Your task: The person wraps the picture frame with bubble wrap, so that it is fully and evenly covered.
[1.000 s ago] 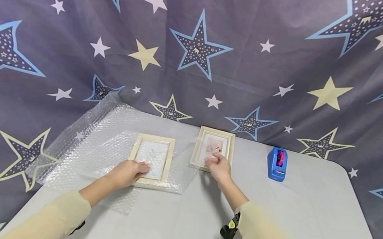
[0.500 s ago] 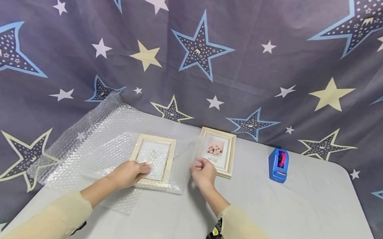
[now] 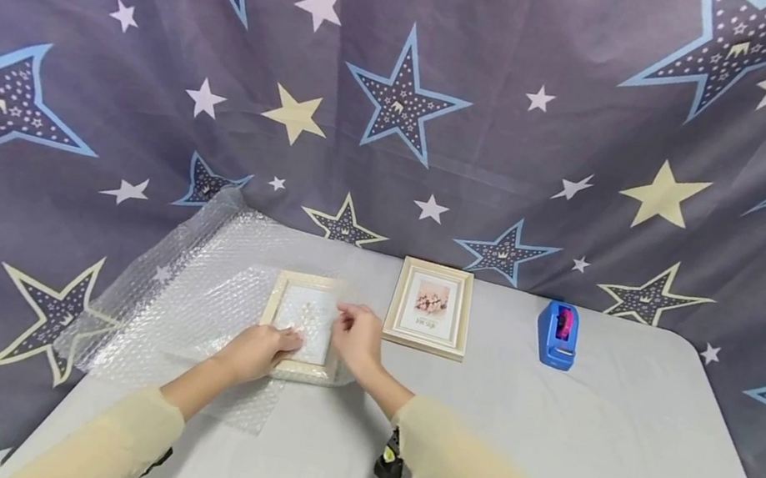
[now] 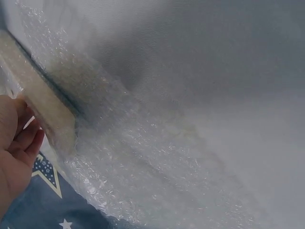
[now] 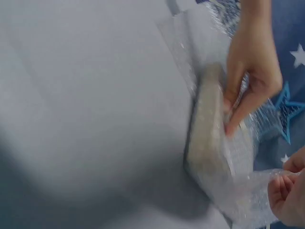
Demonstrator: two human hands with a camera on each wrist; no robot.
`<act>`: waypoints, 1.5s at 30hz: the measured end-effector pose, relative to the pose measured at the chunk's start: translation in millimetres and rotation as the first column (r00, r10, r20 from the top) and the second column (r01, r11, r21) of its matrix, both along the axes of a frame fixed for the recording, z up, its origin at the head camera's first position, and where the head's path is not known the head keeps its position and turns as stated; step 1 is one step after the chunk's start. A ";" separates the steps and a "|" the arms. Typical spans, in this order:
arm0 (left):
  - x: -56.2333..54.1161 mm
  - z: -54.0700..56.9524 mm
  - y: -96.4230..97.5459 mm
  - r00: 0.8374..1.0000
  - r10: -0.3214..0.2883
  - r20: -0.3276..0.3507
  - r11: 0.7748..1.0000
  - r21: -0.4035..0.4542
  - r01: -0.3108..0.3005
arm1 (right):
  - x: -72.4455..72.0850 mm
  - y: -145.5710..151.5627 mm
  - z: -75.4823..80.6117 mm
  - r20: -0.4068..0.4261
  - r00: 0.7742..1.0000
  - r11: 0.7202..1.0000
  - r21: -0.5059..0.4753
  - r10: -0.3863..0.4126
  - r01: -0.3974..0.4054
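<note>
A cream picture frame [image 3: 279,298] lies on the table under clear bubble wrap [image 3: 200,285]. My left hand [image 3: 261,350] presses down on its lower left side, fingertips over the glass through the wrap. With thumb and fingers, my right hand [image 3: 358,341] pinches the loose edge of the wrap and holds it over the frame's right side. The right wrist view shows this strip [image 5: 255,186] pulled taut between the frame and the hand. A second picture frame [image 3: 428,306], with a pink flower print, lies to the right of my right hand.
A blue tape dispenser [image 3: 555,336] with a pink roll stands at the back right of the white table [image 3: 546,444]. Behind the table hangs a star-patterned curtain [image 3: 490,147]. More bubble wrap spreads left, reaching up against the curtain.
My right hand has moved left from the second frame, bringing the wrap's edge over the first frame's right side. The second frame is now uncovered. My left hand stays in place.
</note>
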State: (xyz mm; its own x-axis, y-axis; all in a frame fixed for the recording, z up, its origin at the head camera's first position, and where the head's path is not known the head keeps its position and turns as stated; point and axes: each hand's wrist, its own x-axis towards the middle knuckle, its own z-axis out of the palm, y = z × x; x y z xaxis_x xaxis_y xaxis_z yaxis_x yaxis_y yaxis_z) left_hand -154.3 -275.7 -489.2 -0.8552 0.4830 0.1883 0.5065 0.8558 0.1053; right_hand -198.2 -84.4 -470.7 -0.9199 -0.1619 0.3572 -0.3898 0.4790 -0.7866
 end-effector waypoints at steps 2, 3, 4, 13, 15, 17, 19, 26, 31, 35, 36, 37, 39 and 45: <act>1.5 -1.4 0.1 1.000 0.007 0.011 1.000 -0.006 -0.007 | 4.6 -10.2 -2.5 -0.034 0.999 0.997 0.070 0.027 -0.024; 2.2 -1.7 0.4 1.000 0.010 0.016 1.000 -0.006 -0.010 | 6.7 -14.8 -4.1 -0.039 0.999 0.994 0.108 0.036 -0.032; 2.5 -2.2 0.8 1.000 0.012 0.020 1.000 -0.006 -0.012 | 8.5 -19.2 -5.9 -0.037 0.998 0.988 0.149 0.043 -0.037; 4.5 -4.4 3.6 1.000 -0.008 0.015 1.000 0.008 0.008 | 13.2 -38.7 -21.6 -0.043 0.997 0.830 0.557 0.066 -0.031; 3.7 -4.8 4.0 1.000 -0.022 0.007 1.000 0.008 0.021 | 11.6 -38.6 -22.0 -0.063 0.992 0.749 0.661 0.108 -0.040; 2.7 -5.0 4.3 1.000 -0.026 0.005 1.000 0.008 0.026 | 9.3 -37.5 -20.2 -0.055 0.985 0.684 0.726 0.163 -0.073; 1.9 -5.2 4.2 1.000 -0.027 0.006 1.000 0.015 0.027 | 6.8 -35.9 -17.2 -0.013 0.977 0.651 0.748 0.215 -0.133; 5.4 -6.5 -0.8 0.997 0.077 0.024 0.991 0.106 -0.079 | -3.4 -30.7 -11.0 0.178 0.916 0.533 0.766 0.359 -0.358; 0.8 -4.0 -3.2 0.997 0.081 -0.005 0.993 0.086 -0.080 | -9.3 -27.3 -9.5 0.177 0.894 0.436 0.823 0.412 -0.365; -6.2 -3.0 -5.3 0.999 0.009 0.047 0.999 0.037 -0.011 | -12.3 -24.6 -5.5 0.205 0.885 0.463 0.790 0.418 -0.402; -7.0 -3.3 -6.3 0.998 -0.001 0.067 1.000 0.025 0.000 | -13.6 -23.5 -4.5 0.221 0.878 0.478 0.768 0.425 -0.425; -7.4 -3.6 -7.3 0.996 -0.010 0.084 1.000 0.013 0.009 | -15.6 -21.9 -3.6 0.239 0.866 0.498 0.738 0.439 -0.456; -7.2 -4.2 -8.9 0.995 -0.012 0.099 1.000 0.001 0.012 | -21.1 -16.5 -1.6 0.266 0.833 0.546 0.651 0.485 -0.526; -6.0 -3.3 -8.4 0.994 -0.009 0.111 1.000 -0.010 0.010 | -40.7 19.3 -4.1 0.201 0.783 0.726 0.294 0.589 -0.622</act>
State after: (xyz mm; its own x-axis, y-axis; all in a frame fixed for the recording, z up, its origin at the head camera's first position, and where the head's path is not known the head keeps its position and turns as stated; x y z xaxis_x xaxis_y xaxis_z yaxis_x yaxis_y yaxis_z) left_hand -160.2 -284.2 -492.5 -0.8660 0.4924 0.0872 0.5001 0.8525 0.1519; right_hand -238.9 -65.0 -474.8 -0.6096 -0.7862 0.1017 -0.6244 0.3971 -0.6727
